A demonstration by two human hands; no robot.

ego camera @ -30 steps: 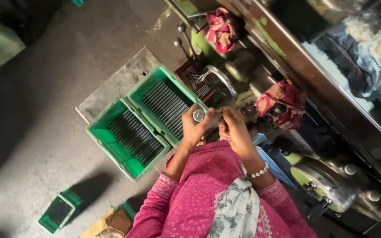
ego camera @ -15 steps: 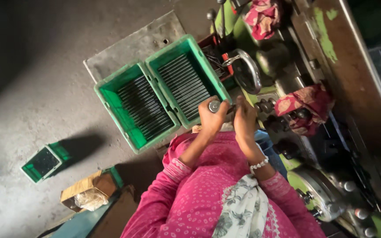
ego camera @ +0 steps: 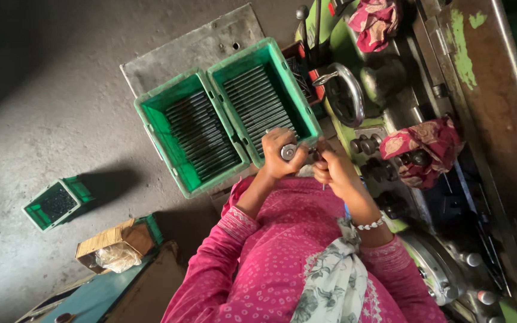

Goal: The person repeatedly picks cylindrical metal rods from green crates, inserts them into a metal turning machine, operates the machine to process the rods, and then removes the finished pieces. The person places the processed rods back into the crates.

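With the left hand [ego camera: 279,157] closed around a small round metal part [ego camera: 288,152] just right of the green crates [ego camera: 228,113] and the right hand [ego camera: 333,170] pinching something thin beside it, steady both wrists and work slowly.

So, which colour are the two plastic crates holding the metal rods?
Green plastic crates, clearest in the head view.

Green crates [ego camera: 194,192], pink dotted sleeve [ego camera: 234,227]

Grey concrete floor [ego camera: 61,107], daylight falling across it. Green machine [ego camera: 354,54] along one side; metal plate [ego camera: 198,48] on floor.
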